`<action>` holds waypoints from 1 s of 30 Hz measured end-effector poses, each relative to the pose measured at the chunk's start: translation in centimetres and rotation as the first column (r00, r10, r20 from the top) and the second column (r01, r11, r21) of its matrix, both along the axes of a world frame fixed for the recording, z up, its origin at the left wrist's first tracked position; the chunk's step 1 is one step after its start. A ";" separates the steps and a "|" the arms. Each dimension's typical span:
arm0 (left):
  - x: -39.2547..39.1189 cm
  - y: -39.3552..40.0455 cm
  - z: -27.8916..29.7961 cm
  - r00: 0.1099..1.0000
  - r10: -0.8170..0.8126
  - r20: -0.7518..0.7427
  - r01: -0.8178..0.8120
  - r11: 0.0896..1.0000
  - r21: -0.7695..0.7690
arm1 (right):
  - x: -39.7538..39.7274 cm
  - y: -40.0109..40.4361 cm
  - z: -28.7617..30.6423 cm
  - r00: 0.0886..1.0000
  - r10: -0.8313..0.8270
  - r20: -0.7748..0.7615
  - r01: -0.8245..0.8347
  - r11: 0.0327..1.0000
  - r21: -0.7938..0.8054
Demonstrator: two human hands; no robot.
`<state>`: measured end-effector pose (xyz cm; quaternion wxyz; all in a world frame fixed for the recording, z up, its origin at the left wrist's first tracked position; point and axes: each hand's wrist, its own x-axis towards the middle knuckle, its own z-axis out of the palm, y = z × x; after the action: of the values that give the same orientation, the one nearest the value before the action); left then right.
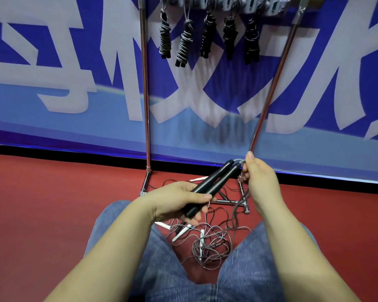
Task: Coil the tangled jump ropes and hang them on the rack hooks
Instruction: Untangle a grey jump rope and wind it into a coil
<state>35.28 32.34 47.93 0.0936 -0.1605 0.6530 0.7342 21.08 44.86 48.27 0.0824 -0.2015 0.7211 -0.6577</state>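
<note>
Left hand (179, 201) grips both handles (210, 184), right hand (258, 171) pinches cord (238, 161); risk: trailing cord snags floor tangle (207, 243) while coiling.

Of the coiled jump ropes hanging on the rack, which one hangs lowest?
The second coiled rope from the left, wound in grey cord; its black handle ends dangle below the other four.

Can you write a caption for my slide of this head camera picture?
Left hand holds two black handles; right hand pulls their grey cord.

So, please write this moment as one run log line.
left hand: grips black handles | right hand: pinches cord | tangle: floor
</note>
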 end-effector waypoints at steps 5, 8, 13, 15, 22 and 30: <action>-0.5 1.0 -1.1 0.995 0.072 -0.069 -0.083 0.981 -0.176 | 0.4 -0.1 -0.3 0.999 0.022 -0.049 -0.020 0.999 0.033; -0.7 1.1 -1.0 0.978 0.148 -0.146 -0.165 0.980 -0.113 | 0.7 -0.8 -0.2 0.998 0.063 0.020 -0.062 0.996 -0.060; -1.5 1.8 -0.7 0.917 0.361 -0.171 -0.335 0.928 0.164 | 1.7 -1.8 0.2 0.971 0.239 -0.007 -0.239 0.971 0.005; -1.9 1.7 -0.1 0.856 0.500 -0.132 -0.430 0.831 0.353 | 2.2 -2.1 -0.1 0.952 0.307 -0.006 -0.305 0.947 0.098; -1.9 -0.5 1.8 0.765 0.644 0.006 -0.410 0.480 0.776 | 4.4 -2.5 -2.1 0.788 0.572 0.229 -0.616 0.736 0.281; -0.1 -4.3 -0.5 0.716 0.692 -0.092 -0.698 0.714 -0.057 | 2.8 -0.9 1.4 0.789 0.594 -0.158 -0.436 0.721 0.539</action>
<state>35.15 28.09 47.39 -0.2171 -0.3745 0.5787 0.6911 23.89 44.00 49.71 0.1931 -0.4737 0.7763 -0.3684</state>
